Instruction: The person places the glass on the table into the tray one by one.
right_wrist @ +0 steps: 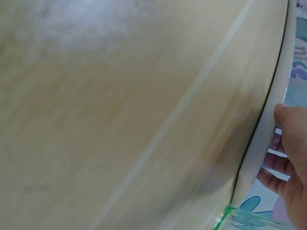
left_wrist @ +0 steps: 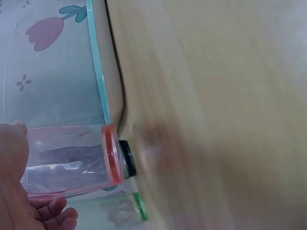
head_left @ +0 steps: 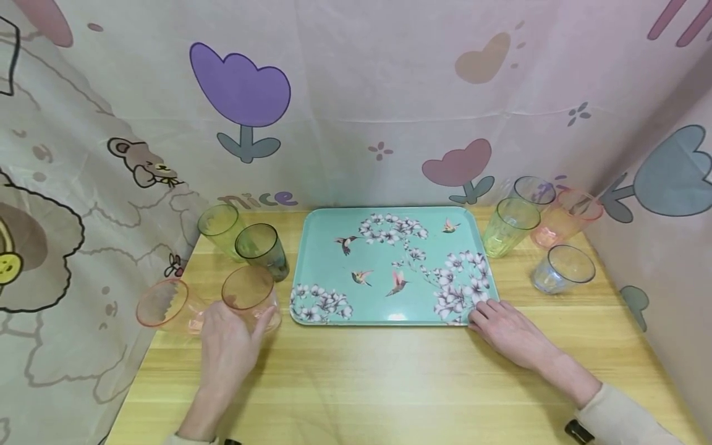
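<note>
My left hand (head_left: 230, 340) holds a clear orange-pink drinking glass (head_left: 250, 289) left of the tray. In the left wrist view, the thumb and fingers of that hand (left_wrist: 14, 177) wrap the glass (left_wrist: 72, 158) from opposite sides. A second orange glass (head_left: 161, 303) stands just left of the hand. Behind are a dark grey glass (head_left: 267, 256) and a green glass (head_left: 222, 232). My right hand (head_left: 512, 330) grips the near right corner of a turquoise tray (head_left: 334, 247) printed with flowers and birds. In the right wrist view, fingertips (right_wrist: 271, 177) lie over its rim.
Right of the tray stand a green glass (head_left: 508, 228), an orange glass (head_left: 564, 219), a bluish glass (head_left: 531, 191) behind them, and a short clear glass (head_left: 562, 272) nearer. A printed curtain (head_left: 345, 80) surrounds the wooden table (head_left: 378, 383) at the back and sides.
</note>
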Action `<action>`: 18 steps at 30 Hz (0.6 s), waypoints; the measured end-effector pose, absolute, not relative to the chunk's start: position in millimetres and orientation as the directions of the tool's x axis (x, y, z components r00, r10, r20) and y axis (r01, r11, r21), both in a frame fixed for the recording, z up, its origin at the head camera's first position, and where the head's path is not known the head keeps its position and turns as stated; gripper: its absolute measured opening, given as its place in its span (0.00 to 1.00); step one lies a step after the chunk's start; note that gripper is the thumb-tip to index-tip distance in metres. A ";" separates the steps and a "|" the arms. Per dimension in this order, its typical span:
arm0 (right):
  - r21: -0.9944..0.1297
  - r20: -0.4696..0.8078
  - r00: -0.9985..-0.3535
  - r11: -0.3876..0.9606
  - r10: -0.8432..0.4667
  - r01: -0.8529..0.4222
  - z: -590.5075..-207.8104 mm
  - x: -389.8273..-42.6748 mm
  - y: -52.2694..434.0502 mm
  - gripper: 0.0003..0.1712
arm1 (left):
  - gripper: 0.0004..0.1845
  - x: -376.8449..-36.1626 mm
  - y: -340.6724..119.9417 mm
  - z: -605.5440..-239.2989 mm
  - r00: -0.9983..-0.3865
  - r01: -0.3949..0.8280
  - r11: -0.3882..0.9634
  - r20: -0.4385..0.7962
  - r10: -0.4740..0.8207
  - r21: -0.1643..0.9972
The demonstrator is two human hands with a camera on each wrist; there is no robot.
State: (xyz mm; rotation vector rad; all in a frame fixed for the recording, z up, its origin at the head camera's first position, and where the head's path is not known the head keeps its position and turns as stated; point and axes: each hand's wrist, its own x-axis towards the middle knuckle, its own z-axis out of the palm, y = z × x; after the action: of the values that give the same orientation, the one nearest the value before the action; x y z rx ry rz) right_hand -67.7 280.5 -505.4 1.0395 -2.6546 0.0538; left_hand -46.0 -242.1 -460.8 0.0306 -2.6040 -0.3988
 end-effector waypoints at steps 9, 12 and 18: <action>0.069 0.284 -0.701 0.743 -0.654 -0.665 -505.5 -66.3 281.8 0.08 | 0.45 -59.1 -223.5 -450.6 -0.889 0.106 0.953 0.457 -0.037 0.283; 0.066 0.286 -0.700 0.742 -0.655 -0.667 -506.2 -65.8 282.2 0.08 | 0.45 -63.6 -216.4 -448.0 -0.894 0.123 0.951 0.449 -0.018 0.285; 0.068 0.302 -0.687 0.733 -0.662 -0.676 -507.5 -66.9 282.0 0.08 | 0.46 -73.0 -200.8 -443.9 -0.896 0.171 0.932 0.443 0.012 0.319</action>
State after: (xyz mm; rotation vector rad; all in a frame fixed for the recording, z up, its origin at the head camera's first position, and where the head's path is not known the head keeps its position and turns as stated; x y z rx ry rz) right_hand -66.9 282.0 -507.5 1.0441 -2.6304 0.0691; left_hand -73.0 -200.8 -443.9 -0.1319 -2.6441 -0.4914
